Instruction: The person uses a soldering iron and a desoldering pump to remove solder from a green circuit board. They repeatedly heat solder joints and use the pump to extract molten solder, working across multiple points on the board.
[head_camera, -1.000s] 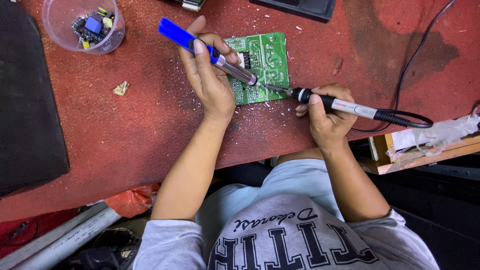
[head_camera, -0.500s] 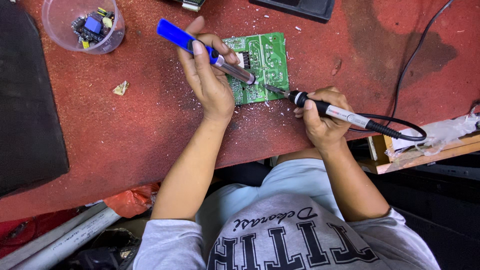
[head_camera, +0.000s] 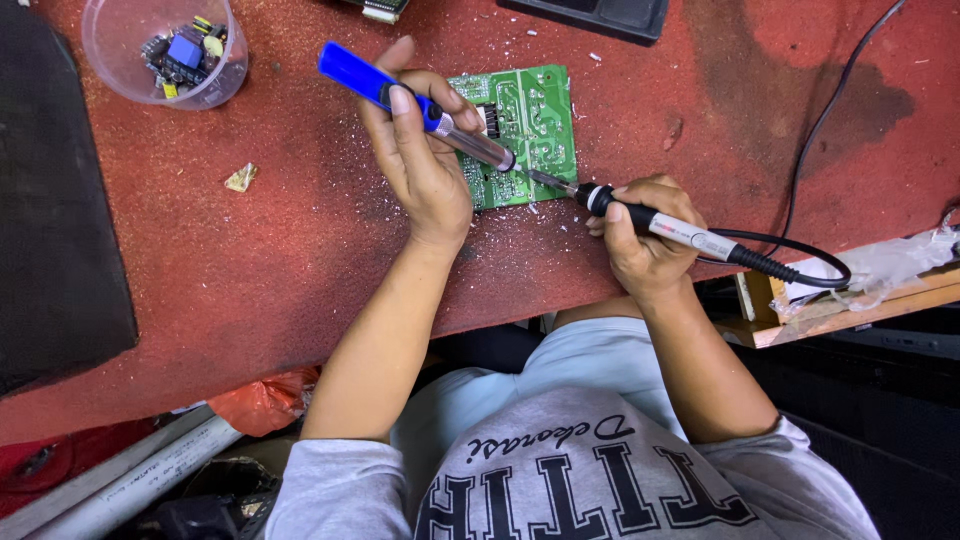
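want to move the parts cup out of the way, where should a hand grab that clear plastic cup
Grip the clear plastic cup around its outer wall just below the rim, coming from its lower right, the open tabletop side. It stands upright with loose parts inside, so a level side grip seems safest.

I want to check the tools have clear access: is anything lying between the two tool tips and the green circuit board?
Nothing visible does. The left hand holds the blue-handled pump tool and the right hand the soldering iron; both tips meet at the lower edge of the green circuit board, with only small debris around.
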